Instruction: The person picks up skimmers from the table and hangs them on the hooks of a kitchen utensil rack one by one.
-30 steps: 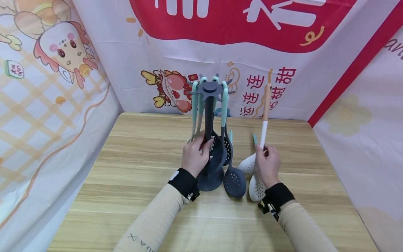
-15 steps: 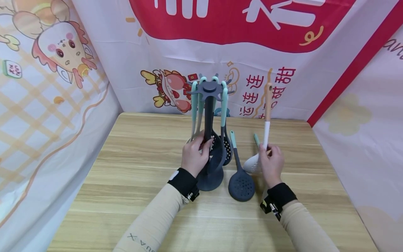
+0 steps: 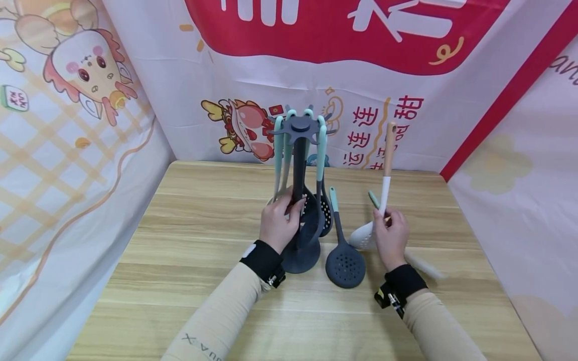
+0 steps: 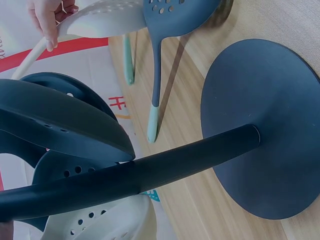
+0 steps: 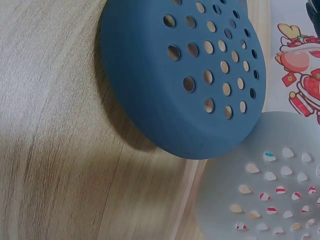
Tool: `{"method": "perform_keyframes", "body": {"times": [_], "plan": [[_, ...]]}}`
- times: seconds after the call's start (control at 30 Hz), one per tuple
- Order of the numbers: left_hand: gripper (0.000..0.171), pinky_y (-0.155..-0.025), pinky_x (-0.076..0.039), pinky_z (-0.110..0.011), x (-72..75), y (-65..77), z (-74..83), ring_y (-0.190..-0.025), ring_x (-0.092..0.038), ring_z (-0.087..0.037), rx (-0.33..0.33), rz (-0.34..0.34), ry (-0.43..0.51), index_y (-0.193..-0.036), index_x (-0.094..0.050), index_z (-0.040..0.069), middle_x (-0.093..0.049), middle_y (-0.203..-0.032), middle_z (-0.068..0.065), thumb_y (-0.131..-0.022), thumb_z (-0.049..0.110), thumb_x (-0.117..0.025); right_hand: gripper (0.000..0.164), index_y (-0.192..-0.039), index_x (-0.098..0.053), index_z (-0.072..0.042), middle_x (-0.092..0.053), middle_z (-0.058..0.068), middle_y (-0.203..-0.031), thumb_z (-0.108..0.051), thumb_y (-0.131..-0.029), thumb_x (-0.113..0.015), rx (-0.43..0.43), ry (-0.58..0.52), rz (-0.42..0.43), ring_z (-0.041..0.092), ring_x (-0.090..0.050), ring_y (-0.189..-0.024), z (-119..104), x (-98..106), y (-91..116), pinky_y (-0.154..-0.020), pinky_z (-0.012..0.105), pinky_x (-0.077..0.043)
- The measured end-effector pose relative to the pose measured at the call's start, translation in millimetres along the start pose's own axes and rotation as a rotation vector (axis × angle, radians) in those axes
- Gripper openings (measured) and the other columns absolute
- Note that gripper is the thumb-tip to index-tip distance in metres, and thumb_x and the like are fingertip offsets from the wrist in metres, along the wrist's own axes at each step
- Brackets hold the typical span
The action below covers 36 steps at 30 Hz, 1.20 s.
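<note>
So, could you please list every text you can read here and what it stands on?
"连": red, on the back cloth.
"甜": red, same cloth; neighbouring characters unclear.
"an": on the right cloth, cut off.
"X": on the left sleeve; other letters unclear.
Unreadable: cropped white characters on the red patch, tiny marks on the left cloth.
None shows on the utensils.
</note>
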<state>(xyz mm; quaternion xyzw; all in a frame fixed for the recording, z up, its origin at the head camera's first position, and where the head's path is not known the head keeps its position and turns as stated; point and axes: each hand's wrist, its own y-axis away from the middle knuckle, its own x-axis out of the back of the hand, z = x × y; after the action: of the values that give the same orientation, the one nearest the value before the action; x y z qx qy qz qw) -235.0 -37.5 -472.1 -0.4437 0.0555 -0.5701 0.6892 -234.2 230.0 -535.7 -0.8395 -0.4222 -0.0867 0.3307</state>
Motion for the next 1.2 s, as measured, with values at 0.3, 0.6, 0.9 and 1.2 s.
{"method": "perform_keyframes", "body": {"times": [0.3,0.6,0.9,1.2], "plan": [[0.021,-0.071,-0.060,-0.034,1.5,0.0,0.9,-0.076,-0.071,-0.021,0.006,-0.005,0.004,-0.114,-0.067,0.004,-0.075,-0.091,-0.011,-0.097,0.016,-0.064,0.023,-0.098,-0.068,0.009,-0.061,0.018,-0.086,-0.013,-0.090,-0.072,-0.006,-0.018,-0.001,0.019,-0.043,-0.070,-4.6,0.7,1.1,-0.062,0.018,-0.030],[0.020,-0.069,-0.059,-0.034,2.2,0.2,1.5,-0.075,-0.071,-0.020,0.007,-0.003,0.004,-0.113,-0.068,0.005,-0.075,-0.092,-0.010,-0.097,0.016,-0.065,0.023,-0.096,-0.068,0.010,-0.060,0.019,-0.083,-0.012,-0.090,-0.071,0.016,-0.033,0.021,0.007,-0.040,-0.069,-8.0,3.1,1.6,-0.063,0.017,-0.030],[0.019,-0.068,-0.060,-0.034,3.4,0.1,2.1,-0.075,-0.071,-0.020,0.015,-0.006,0.024,-0.112,-0.068,0.005,-0.076,-0.093,-0.010,-0.095,0.014,-0.067,0.024,-0.098,-0.068,0.010,-0.060,0.020,-0.087,-0.014,-0.093,-0.070,-0.007,-0.031,-0.007,0.016,-0.044,-0.072,-13.3,5.8,1.4,-0.064,0.017,-0.032],[0.020,-0.068,-0.060,-0.034,3.6,0.4,1.4,-0.076,-0.072,-0.021,0.037,-0.011,0.048,-0.112,-0.069,0.006,-0.076,-0.092,-0.011,-0.096,0.017,-0.066,0.025,-0.099,-0.067,0.012,-0.061,0.025,-0.089,-0.012,-0.093,-0.068,0.031,-0.038,0.001,0.019,-0.047,-0.073,-15.6,7.7,2.6,-0.066,0.017,-0.033]]}}
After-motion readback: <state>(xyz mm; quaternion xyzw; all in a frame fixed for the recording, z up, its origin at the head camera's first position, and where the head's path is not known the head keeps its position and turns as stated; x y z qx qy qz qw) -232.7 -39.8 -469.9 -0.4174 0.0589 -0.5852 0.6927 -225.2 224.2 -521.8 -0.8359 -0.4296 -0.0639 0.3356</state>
